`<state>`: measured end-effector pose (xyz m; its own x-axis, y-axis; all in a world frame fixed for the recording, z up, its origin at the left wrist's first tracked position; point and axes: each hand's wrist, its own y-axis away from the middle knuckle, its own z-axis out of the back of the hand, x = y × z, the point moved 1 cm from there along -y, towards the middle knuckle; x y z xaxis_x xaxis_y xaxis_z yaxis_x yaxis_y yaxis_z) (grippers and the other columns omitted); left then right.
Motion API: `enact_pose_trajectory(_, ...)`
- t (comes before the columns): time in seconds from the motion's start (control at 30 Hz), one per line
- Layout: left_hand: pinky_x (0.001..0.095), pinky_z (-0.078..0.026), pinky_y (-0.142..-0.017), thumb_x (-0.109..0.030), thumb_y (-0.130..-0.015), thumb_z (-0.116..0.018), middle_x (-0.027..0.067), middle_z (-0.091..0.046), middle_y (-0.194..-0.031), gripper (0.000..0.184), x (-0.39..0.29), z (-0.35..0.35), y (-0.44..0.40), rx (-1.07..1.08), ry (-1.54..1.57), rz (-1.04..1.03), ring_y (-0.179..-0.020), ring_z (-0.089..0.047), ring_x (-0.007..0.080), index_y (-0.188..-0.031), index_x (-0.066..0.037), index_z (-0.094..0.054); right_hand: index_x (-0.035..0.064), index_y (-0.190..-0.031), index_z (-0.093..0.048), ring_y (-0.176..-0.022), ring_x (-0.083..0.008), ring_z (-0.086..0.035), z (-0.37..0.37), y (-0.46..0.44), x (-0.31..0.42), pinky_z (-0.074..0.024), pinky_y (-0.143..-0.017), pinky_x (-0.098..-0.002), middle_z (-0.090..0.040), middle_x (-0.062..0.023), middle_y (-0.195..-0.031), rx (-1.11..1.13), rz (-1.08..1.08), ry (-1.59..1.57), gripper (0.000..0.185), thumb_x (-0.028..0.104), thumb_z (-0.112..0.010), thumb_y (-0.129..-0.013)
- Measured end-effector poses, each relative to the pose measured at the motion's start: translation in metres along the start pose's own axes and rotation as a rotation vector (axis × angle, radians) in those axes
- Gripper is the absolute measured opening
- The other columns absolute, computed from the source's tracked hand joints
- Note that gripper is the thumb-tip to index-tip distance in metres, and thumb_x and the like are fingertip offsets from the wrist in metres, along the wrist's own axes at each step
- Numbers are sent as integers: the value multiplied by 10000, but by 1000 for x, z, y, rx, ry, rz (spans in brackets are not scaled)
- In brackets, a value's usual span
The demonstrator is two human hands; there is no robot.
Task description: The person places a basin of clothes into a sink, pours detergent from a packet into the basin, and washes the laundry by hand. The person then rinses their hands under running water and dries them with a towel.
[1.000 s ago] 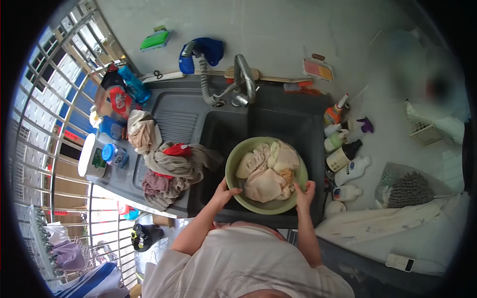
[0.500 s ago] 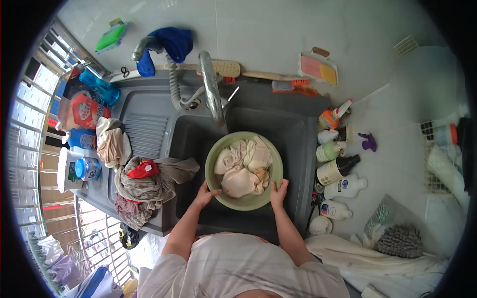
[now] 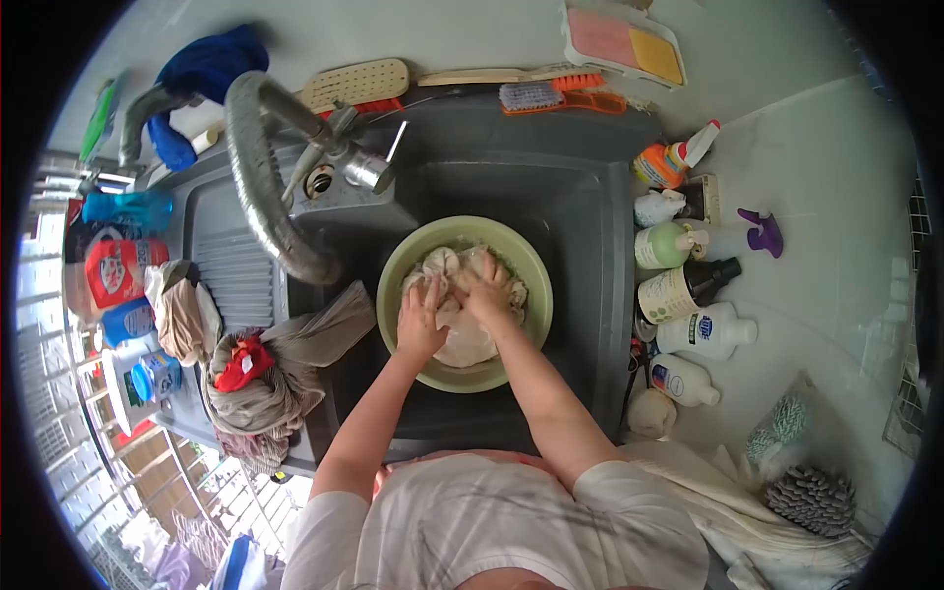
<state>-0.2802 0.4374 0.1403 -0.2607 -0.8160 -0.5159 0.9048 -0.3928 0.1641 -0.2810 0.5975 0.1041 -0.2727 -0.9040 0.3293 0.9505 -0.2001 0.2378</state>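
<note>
A light green basin (image 3: pixel 538 339) stands in the dark grey sink, with pale wet cloths (image 3: pixel 462 341) in it. Both hands are inside the basin, pressing on the cloths. My left hand (image 3: pixel 421 320) lies on the left part of them, fingers spread. To its right, my right hand (image 3: pixel 489 292) rests on the cloths with its fingers apart, some fingertips partly among the folds. The silver faucet (image 3: pixel 261 177) arches at the upper left of the basin, its spout outside the rim.
Striped grey cloths (image 3: pixel 261 393) with a red piece lie on the left drainboard (image 3: pixel 231 265), beside detergent containers (image 3: pixel 118 270). Bottles (image 3: pixel 708 331) line the sink's right side. Brushes (image 3: pixel 560 95) lie along the back edge. A window grille (image 3: pixel 98 423) is at far left.
Both hands have left the basin's rim and moved inside onto the cloths. The view has shifted closer, and the faucet now appears larger and further left.
</note>
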Motion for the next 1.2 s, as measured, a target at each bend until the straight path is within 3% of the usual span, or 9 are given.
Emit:
enact_pose_trajectory(0.1,546,-367,-988,-264,-538,-844,164,-345,-1418,1079,-12,-2,-23,83,-138,14,-1282,-346,418,-1459,-285,-281,173,-1159,-619,-1146,-348,-478,-16,11,-9,-348,-999,-454,-415,-134,-1350,374,227,-234,419,324,-700,-777)
enact_pose_trajectory(0.3,623,-345,-951,-490,-544,-799,159,-481,-1258,876,8,-36,2,536,-429,-114,-1228,-405,356,-1294,-153,-496,74,-985,-654,-1087,-327,-515,0,83,-45,-363,-960,-460,-499,-128,-1235,157,432,-601,293,278,-698,-780)
enact_pose_trajectory(0.43,746,-175,-988,-580,-532,-767,220,-157,-1508,1103,-25,-18,4,494,-452,-103,-1323,-256,444,-1423,-89,-341,181,-1328,-507,-1093,-444,-467,16,72,-16,-371,-909,-547,-520,-171,-1186,-276,164,-72,562,365,-675,-824)
enact_pose_trajectory(0.47,728,-152,-1019,-544,-581,-751,182,15,-1552,1103,-25,-26,-3,578,-484,-50,-1347,-186,486,-1465,-95,-268,270,-1437,-378,-1139,-502,-420,2,63,-17,-355,-886,-614,-528,-202,-1184,-197,181,38,656,451,-614,-852)
enact_pose_trajectory(0.57,683,-202,-1036,-516,-661,-719,178,-35,-1550,997,-3,-62,-26,597,-631,49,-1366,-128,500,-1465,-118,-285,277,-1372,-460,-1147,-534,-413,-52,32,-21,-330,-873,-678,-518,-223,-1216,72,68,-63,549,473,-565,-870)
enact_pose_trajectory(0.83,493,-114,-1158,-400,-741,-659,218,-216,-1519,849,55,-94,-79,607,-289,219,-1413,-120,425,-1450,-108,-296,73,-1215,-590,-1169,-364,-508,-52,-42,-47,-379,-1009,-461,-534,-187,-1284,416,64,-348,440,353,-536,-880)
enact_pose_trajectory(0.97,441,-299,-1106,-338,-789,-651,192,-283,-1502,731,65,-101,-106,957,-127,263,-1353,-312,412,-1421,-110,-364,89,-1160,-643,-1101,-355,-567,-15,-52,-30,-425,-968,-437,-612,-187,-1185,353,-390,-543,426,393,-525,-886)
enact_pose_trajectory(1.1,472,-451,-925,-168,-701,-723,96,-558,-1177,451,-5,-28,-65,272,-137,28,-1102,-527,358,-1131,-123,-597,27,-904,-637,-865,-341,-637,-28,-37,-40,-485,-740,-422,-664,-169,-903,94,-87,-814,346,369,-612,-852)
enact_pose_trajectory(1.2,461,-437,-912,-134,-625,-783,106,-545,-1075,579,-7,7,-19,261,46,-262,-1028,-532,361,-1160,-136,-561,24,-773,-569,-668,-304,-597,14,14,-29,-471,-633,-393,-581,-119,-676,21,36,-859,282,274,-697,-795)
